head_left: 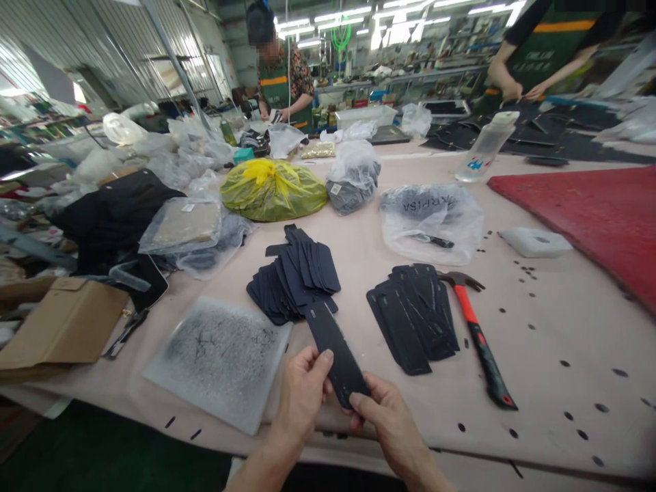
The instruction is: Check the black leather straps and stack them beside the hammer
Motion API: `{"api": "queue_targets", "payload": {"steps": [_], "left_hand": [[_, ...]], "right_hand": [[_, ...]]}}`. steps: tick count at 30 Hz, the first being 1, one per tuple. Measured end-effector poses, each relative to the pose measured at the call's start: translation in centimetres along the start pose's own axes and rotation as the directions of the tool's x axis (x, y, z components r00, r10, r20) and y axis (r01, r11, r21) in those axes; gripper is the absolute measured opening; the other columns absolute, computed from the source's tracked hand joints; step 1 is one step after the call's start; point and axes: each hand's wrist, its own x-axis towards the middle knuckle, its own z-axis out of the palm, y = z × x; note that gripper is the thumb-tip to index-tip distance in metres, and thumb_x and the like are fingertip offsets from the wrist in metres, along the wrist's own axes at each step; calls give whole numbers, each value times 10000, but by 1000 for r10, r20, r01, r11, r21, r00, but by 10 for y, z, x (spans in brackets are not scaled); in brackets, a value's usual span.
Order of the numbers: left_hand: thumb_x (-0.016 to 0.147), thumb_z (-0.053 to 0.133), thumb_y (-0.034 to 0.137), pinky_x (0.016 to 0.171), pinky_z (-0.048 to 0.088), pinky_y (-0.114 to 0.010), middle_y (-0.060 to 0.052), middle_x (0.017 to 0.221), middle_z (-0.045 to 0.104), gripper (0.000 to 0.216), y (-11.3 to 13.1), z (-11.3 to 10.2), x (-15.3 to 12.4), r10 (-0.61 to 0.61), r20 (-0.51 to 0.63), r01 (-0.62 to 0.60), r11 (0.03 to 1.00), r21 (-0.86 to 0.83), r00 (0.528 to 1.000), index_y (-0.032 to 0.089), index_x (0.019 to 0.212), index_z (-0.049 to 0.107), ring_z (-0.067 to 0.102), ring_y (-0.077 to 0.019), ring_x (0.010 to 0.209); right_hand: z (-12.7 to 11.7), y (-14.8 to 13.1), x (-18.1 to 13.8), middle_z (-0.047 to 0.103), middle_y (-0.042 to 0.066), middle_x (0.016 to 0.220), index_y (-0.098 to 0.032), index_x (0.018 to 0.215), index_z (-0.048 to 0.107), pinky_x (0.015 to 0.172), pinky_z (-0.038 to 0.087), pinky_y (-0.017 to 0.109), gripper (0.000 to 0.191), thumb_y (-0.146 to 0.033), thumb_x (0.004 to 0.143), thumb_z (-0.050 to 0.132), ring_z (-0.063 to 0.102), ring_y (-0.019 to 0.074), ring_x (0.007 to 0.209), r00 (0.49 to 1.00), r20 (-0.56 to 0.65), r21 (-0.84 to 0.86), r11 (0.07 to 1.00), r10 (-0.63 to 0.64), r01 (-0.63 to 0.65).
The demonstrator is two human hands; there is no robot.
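Both my hands hold one long black leather strip (pixel 333 345) over the near edge of the table (pixel 543 321). My left hand (pixel 303 393) pinches its left edge with thumb and fingers closed. My right hand (pixel 390 418) grips its near end. Just beyond the strip lies a heap of similar black pieces (pixel 293 275). A fanned stack of longer black strips (pixel 413 316) lies to the right, next to a hammer (pixel 479 338) with a red and black handle. A scuffed translucent cutting slab (pixel 220 359) lies left of my hands.
A yellow bag (pixel 271 189), clear plastic bags (pixel 430 220) and a plastic bottle (pixel 486 145) stand farther back. A red mat (pixel 589 212) covers the right side. A cardboard box (pixel 61 328) sits at the left edge. Small black punched dots scatter on the table. Two people work at the far benches.
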Motion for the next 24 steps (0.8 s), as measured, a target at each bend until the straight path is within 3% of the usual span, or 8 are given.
{"api": "queue_targets", "payload": {"steps": [5, 9, 12, 15, 17, 19, 20, 24], "left_hand": [[859, 562, 390, 460, 307, -202, 35, 499, 489, 315, 2, 5, 6, 147, -24, -137, 960, 242, 989, 160, 644, 569, 444, -99, 472], [829, 574, 292, 474, 352, -200, 7, 665, 597, 153, -2, 19, 19, 184, -16, -182, 978, 98, 983, 155, 838, 640, 494, -113, 533], [815, 567, 238, 468, 370, -199, 10, 694, 604, 205, -2, 30, 36, 168, -9, -168, 986, -7, 986, 150, 987, 635, 512, -118, 535], [883, 484, 252, 476, 399, -212, 0, 693, 609, 205, 5, 36, 54, 253, 28, -254, 946, 202, 967, 151, 984, 631, 555, -136, 558], [923, 428, 238, 565, 457, -233, -26, 759, 644, 223, 14, 37, 66, 394, 62, -368, 776, 512, 917, 161, 972, 631, 611, -154, 651], [924, 423, 188, 710, 480, -272, -54, 853, 659, 212, 26, 34, 79, 529, 112, -430, 528, 733, 841, 172, 941, 634, 633, -176, 787], [913, 435, 164, 772, 470, -299, -63, 894, 655, 201, 32, 31, 86, 568, 146, -444, 432, 785, 810, 177, 922, 635, 626, -191, 847], [868, 535, 181, 896, 409, -406, -81, 987, 631, 99, 51, 24, 120, 598, 303, -505, 200, 840, 742, 185, 878, 633, 566, -246, 975]], "right_hand": [[-9, 1, 6, 617, 7, 607, -133, 825, 634, 445, 342, 202, 243, -372, 776, 637, 471, 98, 461, 992, -123, -156, 987, 12, -31], [-15, 1, 7, 589, -8, 552, -138, 854, 639, 402, 297, 189, 313, -411, 703, 667, 430, 86, 408, 982, -180, -126, 988, 63, -86], [-25, 10, 11, 586, -7, 507, -141, 864, 639, 373, 237, 178, 371, -461, 683, 685, 400, 74, 352, 970, -228, -108, 987, 90, -117], [-40, 19, 17, 592, -5, 480, -148, 882, 616, 367, 226, 180, 437, -502, 649, 722, 411, 82, 324, 941, -332, -94, 990, 67, -104], [-52, 19, 22, 603, -10, 489, -162, 920, 584, 373, 263, 188, 501, -549, 637, 730, 446, 102, 341, 900, -436, -88, 995, 11, -55], [-64, 15, 23, 621, -13, 516, -176, 961, 549, 377, 301, 204, 564, -607, 638, 717, 484, 127, 371, 837, -545, -119, 993, -45, -24], [-69, 12, 22, 631, -11, 531, -180, 986, 533, 379, 322, 216, 598, -635, 639, 707, 504, 141, 387, 805, -590, -140, 990, -58, -31], [-82, 4, 10, 689, 20, 606, -187, 1078, 485, 475, 476, 301, 696, -688, 629, 663, 615, 213, 484, 723, -686, -234, 965, -78, -117]]}}
